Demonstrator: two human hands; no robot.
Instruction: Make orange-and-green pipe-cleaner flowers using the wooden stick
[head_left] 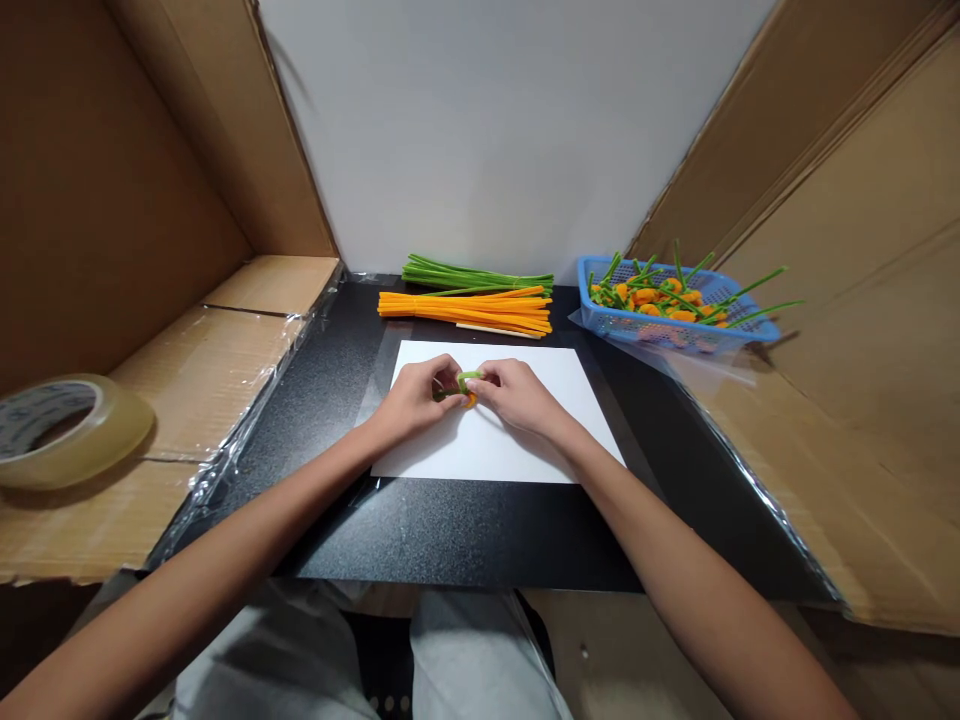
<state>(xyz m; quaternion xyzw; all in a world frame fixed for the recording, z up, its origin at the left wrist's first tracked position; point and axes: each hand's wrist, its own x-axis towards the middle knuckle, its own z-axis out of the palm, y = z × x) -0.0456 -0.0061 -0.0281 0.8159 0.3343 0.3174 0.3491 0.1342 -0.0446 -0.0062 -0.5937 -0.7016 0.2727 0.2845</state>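
Over a white sheet of paper (442,455), both of my hands meet on a small piece made of pipe cleaners. A green pipe cleaner (469,379) is bent into a loop at its top, and a bit of orange pipe cleaner (471,401) shows beneath it. My left hand (418,400) pinches the piece from the left, thumb and fingers closed on it. From the right, my right hand (519,393) grips the green pipe cleaner between thumb and index finger. My fingers partly hide the orange part.
Behind the paper lie bundles of orange pipe cleaners (465,308) and green pipe cleaners (480,274). A blue basket (675,335) at the back right holds several orange-and-green pieces. A roll of clear tape (112,430) rests on cardboard at left. Cardboard walls (862,300) flank the black table (465,540).
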